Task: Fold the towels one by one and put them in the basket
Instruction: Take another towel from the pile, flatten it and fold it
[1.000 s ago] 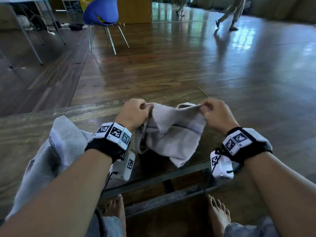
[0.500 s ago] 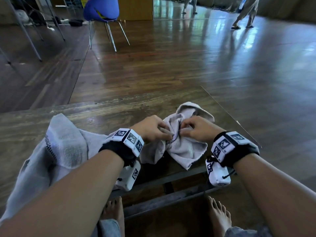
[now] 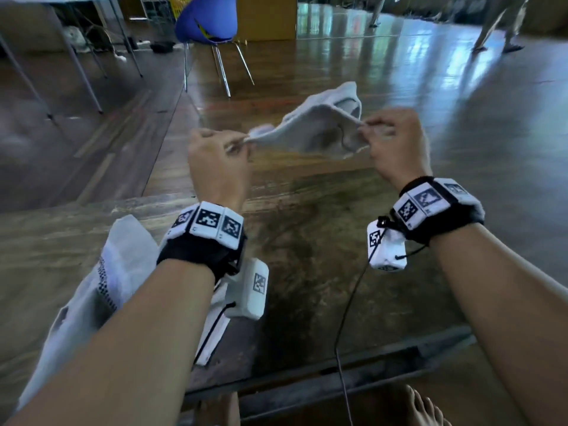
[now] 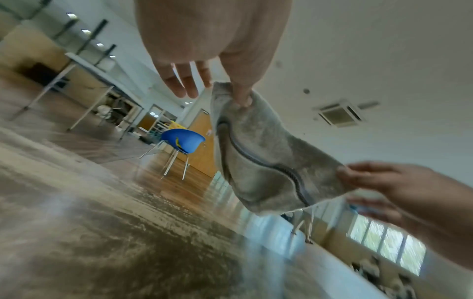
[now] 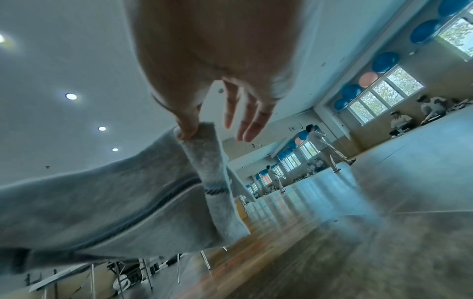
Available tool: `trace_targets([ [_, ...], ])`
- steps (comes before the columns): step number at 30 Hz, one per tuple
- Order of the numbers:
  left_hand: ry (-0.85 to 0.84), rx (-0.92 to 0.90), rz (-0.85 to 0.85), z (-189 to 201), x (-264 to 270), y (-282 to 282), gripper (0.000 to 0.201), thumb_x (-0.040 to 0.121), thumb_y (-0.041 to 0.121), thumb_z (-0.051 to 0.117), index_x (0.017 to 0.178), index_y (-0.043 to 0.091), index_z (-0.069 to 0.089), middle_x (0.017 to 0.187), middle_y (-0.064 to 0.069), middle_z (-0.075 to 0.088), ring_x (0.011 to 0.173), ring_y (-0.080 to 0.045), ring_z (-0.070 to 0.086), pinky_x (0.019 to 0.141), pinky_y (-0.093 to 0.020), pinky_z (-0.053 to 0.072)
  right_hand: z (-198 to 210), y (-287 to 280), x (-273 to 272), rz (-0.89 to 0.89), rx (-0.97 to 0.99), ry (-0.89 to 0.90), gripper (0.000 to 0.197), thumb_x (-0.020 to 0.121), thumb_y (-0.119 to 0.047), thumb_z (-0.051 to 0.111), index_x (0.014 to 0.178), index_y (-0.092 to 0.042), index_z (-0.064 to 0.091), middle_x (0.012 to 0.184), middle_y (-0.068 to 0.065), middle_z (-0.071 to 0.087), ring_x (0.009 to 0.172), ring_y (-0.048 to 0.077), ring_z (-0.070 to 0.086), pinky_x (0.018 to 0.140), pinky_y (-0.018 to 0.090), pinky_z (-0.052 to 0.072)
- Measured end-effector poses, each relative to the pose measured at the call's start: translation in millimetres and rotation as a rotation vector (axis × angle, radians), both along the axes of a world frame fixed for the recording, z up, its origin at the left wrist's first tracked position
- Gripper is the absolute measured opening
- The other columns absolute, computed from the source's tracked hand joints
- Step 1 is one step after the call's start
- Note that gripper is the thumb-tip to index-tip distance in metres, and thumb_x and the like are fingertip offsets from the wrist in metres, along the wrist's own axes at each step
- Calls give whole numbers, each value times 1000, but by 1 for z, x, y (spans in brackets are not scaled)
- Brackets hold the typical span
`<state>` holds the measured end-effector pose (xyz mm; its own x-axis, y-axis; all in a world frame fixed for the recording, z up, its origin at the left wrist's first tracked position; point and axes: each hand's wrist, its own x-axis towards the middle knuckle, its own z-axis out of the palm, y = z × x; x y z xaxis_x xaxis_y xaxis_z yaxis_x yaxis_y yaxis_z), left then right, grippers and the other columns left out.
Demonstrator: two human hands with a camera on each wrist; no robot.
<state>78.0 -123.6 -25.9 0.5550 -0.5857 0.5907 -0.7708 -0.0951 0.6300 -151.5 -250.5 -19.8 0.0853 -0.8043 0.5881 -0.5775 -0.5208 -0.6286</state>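
Observation:
A small grey towel (image 3: 316,127) with a dark stripe hangs in the air above the wooden table (image 3: 307,229), stretched between both hands. My left hand (image 3: 215,155) pinches its left corner between thumb and forefinger; in the left wrist view the towel (image 4: 261,159) sags below that pinch, the other fingers (image 4: 179,81) straight. My right hand (image 3: 393,142) pinches the right corner, and the towel (image 5: 102,198) trails off to the left in the right wrist view. A second, larger white towel (image 3: 92,290) lies crumpled on the table under my left forearm. No basket is in view.
A blue chair (image 3: 209,23) stands on the glossy wooden floor beyond the table. Metal table legs (image 3: 76,66) stand at the far left. People (image 5: 325,147) walk and sit at the far side of the hall. My bare feet (image 3: 427,407) show below the table's near edge.
Both hands have lifted the small towel off the table and pulled apart, spreading it in the air. Half a second ago they were bunched together on it, low on the table.

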Motion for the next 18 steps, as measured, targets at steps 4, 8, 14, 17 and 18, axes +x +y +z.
trace_targets([
  [4, 346, -129, -71, -4, 23, 2, 12, 84, 18, 71, 92, 23, 80, 84, -10, 76, 77, -26, 71, 72, -28, 56, -3, -11, -8, -66, 46, -124, 11, 87, -32, 72, 95, -27, 78, 96, -4, 76, 87, 24, 72, 83, 46, 59],
  [8, 771, -141, -186, -8, 23, -1, 15, 81, 2, 74, 80, 16, 74, 84, -14, 75, 77, -27, 75, 69, -37, 63, -9, -13, -7, 38, 133, -242, 12, 89, -16, 74, 84, -26, 72, 87, -11, 67, 75, 17, 74, 67, 33, 63],
  [14, 505, -189, -202, -7, 17, -3, 11, 86, 22, 72, 77, 27, 68, 79, 8, 68, 76, -2, 64, 79, -24, 55, -23, -10, -20, 39, 120, -255, 14, 87, -18, 76, 83, -31, 71, 87, -16, 71, 81, -8, 67, 76, 10, 54],
  [17, 374, -325, -172, 0, 11, 2, 4, 87, 25, 69, 89, 22, 69, 91, 7, 69, 83, 0, 62, 77, -13, 51, -16, -3, -16, 226, 3, -460, 17, 88, -7, 73, 89, -24, 70, 100, -7, 74, 95, 3, 72, 83, 18, 57],
  [18, 356, -300, -165, 0, 12, 2, 6, 88, 25, 68, 90, 19, 69, 89, 6, 68, 81, -3, 61, 74, -15, 51, -16, -3, -14, 267, -18, -501, 20, 89, -5, 72, 87, -25, 68, 102, -6, 73, 97, 5, 72, 83, 18, 57],
])
